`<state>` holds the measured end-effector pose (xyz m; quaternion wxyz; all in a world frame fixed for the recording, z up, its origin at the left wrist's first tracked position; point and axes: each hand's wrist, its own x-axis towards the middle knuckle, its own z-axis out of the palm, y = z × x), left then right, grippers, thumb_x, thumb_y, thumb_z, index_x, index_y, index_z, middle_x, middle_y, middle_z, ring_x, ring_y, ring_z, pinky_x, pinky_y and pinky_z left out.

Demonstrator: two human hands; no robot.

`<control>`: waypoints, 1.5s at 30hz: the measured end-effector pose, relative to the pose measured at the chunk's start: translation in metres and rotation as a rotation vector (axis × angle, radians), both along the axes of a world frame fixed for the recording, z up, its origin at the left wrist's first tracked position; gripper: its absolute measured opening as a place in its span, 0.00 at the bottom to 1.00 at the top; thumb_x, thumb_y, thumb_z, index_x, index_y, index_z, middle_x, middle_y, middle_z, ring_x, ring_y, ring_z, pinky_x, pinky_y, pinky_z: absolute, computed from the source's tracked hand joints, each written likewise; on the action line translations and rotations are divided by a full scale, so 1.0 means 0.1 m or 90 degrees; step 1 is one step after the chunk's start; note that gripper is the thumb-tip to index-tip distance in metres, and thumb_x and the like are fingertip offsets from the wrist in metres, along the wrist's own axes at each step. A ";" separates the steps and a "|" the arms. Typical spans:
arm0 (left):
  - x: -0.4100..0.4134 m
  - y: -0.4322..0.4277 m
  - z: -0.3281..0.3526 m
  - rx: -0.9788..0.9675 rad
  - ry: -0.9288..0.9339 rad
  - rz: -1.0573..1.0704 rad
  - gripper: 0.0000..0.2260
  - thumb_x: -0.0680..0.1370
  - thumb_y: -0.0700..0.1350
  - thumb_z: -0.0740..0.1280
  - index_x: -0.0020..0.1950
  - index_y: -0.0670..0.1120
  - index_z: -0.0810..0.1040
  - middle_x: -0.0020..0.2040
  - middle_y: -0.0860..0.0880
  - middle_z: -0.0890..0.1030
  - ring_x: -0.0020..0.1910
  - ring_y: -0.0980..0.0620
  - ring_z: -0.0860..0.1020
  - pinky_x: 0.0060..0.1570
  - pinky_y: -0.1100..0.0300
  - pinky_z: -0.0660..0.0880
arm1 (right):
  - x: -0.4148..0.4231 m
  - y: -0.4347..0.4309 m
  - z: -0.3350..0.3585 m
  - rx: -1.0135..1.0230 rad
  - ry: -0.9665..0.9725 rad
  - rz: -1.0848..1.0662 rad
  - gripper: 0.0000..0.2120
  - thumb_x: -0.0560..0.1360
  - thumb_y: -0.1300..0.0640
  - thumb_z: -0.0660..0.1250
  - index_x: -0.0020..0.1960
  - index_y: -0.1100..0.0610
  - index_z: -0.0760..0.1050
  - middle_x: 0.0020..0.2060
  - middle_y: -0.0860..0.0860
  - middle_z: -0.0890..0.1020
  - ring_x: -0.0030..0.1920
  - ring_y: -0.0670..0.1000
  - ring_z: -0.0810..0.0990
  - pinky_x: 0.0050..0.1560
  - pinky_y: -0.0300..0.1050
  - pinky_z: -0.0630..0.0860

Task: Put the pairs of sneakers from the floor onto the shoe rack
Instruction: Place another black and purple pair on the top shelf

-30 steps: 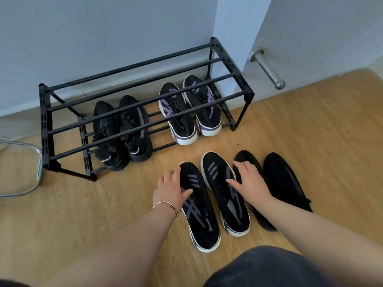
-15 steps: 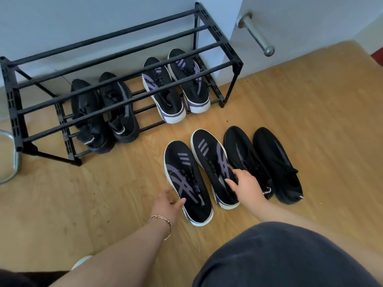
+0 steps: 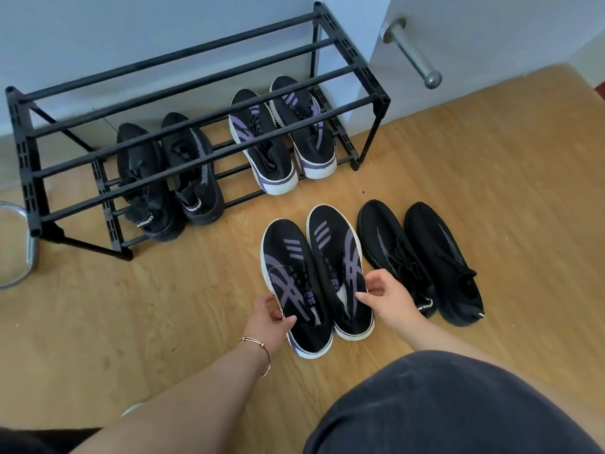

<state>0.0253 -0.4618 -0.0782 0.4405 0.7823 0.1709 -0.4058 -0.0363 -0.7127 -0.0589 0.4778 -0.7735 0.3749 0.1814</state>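
Two pairs lie on the wooden floor in front of the black shoe rack (image 3: 209, 103). The black-and-purple pair sits side by side: my left hand (image 3: 270, 317) grips the outer edge of the left sneaker (image 3: 294, 286), and my right hand (image 3: 389, 298) pinches the outer edge of the right sneaker (image 3: 339, 267). Both soles rest on the floor or just above it; I cannot tell which. An all-black pair (image 3: 422, 260) lies to the right, untouched. The rack's lower shelf holds a black pair (image 3: 170, 172) and a black-and-purple pair (image 3: 281, 136). Its top shelf is bare.
A metal door handle (image 3: 412, 54) sticks out from the white door right of the rack. A chrome tube frame (image 3: 23, 244) stands at the left edge. My dark-clothed knee (image 3: 442, 407) fills the lower right. Open wood floor lies to the left and right.
Both hands slid from the sneakers' toes and middles back toward the heels and now grip the outer edges. The camera view moved closer and lower.
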 end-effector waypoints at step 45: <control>2.00 0.39 2.17 -0.112 -0.157 -0.011 0.28 0.76 0.39 0.73 0.73 0.49 0.66 0.58 0.43 0.79 0.51 0.42 0.85 0.38 0.59 0.83 | 1.68 0.07 2.06 0.060 -0.241 0.070 0.12 0.74 0.54 0.76 0.53 0.48 0.75 0.52 0.50 0.82 0.53 0.53 0.82 0.57 0.53 0.81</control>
